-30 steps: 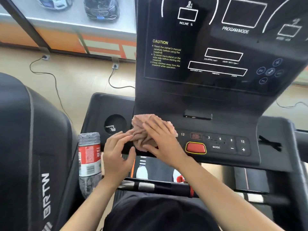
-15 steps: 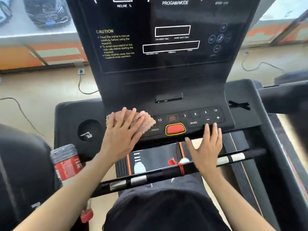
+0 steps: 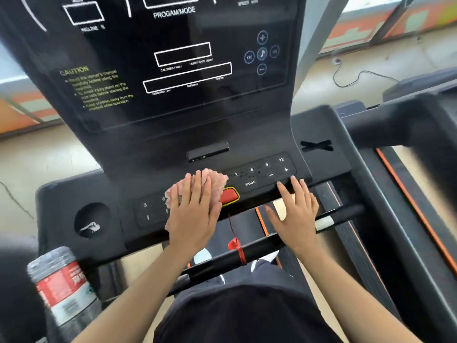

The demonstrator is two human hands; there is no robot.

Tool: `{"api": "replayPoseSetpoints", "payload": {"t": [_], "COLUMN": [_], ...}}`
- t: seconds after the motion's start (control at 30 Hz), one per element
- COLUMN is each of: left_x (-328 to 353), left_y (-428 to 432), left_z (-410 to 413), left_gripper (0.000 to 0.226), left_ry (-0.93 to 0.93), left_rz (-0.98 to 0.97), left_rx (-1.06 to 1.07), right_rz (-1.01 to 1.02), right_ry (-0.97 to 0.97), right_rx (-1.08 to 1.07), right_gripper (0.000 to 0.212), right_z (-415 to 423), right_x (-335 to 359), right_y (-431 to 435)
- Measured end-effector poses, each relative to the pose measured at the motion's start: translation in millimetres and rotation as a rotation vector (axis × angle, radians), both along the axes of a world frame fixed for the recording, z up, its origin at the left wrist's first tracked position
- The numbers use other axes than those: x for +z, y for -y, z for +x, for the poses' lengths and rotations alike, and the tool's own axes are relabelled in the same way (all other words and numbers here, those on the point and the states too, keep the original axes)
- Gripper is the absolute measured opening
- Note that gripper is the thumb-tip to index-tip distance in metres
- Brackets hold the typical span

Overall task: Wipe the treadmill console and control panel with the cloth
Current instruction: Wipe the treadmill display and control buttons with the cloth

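The black treadmill console rises in front of me with its dark display. Below it runs the control panel with numbered buttons and a red stop button. A pink cloth lies on the panel's middle, just left of the red button. My left hand presses flat on the cloth, fingers spread, covering most of it. My right hand rests flat on the panel's front edge below the MODE and plus/minus buttons, holding nothing.
A round cup holder sits at the panel's left end. A plastic bottle with a red label stands at lower left. A black handlebar with a red safety cord crosses below the panel. Another treadmill's rail is at right.
My left hand has slid the cloth rightward along the panel, from the left buttons to beside the red button. My right hand stays on the front edge. The camera view has shifted.
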State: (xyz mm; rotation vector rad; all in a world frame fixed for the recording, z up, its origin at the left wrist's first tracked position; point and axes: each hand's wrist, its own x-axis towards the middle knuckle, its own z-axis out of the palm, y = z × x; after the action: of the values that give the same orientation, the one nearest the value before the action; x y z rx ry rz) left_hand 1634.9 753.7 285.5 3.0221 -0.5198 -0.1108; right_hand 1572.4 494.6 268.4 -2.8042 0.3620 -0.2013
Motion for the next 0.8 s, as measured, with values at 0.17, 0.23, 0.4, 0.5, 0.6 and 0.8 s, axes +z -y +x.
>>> {"api": "replayPoseSetpoints", "payload": {"t": [0.17, 0.23, 0.4, 0.5, 0.6, 0.8], "left_x": [-3, -4, -4, -5, -6, -15], "left_y": [44, 62, 117, 154, 185, 216], "left_z": [4, 6, 15, 23, 30, 37], "left_gripper": [0.073, 0.074, 0.078, 0.079, 0.079, 0.063], "left_ry": [-0.002, -0.012, -0.016, -0.017, -0.017, 0.122], "left_rz": [-0.015, -0.015, -0.048, -0.084, -0.090, -0.122], "left_rx": [-0.001, 0.000, -0.022, -0.070, -0.133, -0.427], "right_rz": [0.014, 0.029, 0.093, 0.168, 0.210, 0.248], "right_ry": [-0.019, -0.005, 0.059, 0.060, 0.047, 0.091], "right_rx": [0.032, 0.070, 0.124, 0.095, 0.053, -0.029], "right_gripper": [0.063, 0.061, 0.050, 0.045, 0.045, 0.048], "right_z": [-2, -2, 0, -7, -20, -36], "right_x": [-2, 0, 9, 11, 9, 9], "right_y": [17, 24, 47, 63, 79, 109]}}
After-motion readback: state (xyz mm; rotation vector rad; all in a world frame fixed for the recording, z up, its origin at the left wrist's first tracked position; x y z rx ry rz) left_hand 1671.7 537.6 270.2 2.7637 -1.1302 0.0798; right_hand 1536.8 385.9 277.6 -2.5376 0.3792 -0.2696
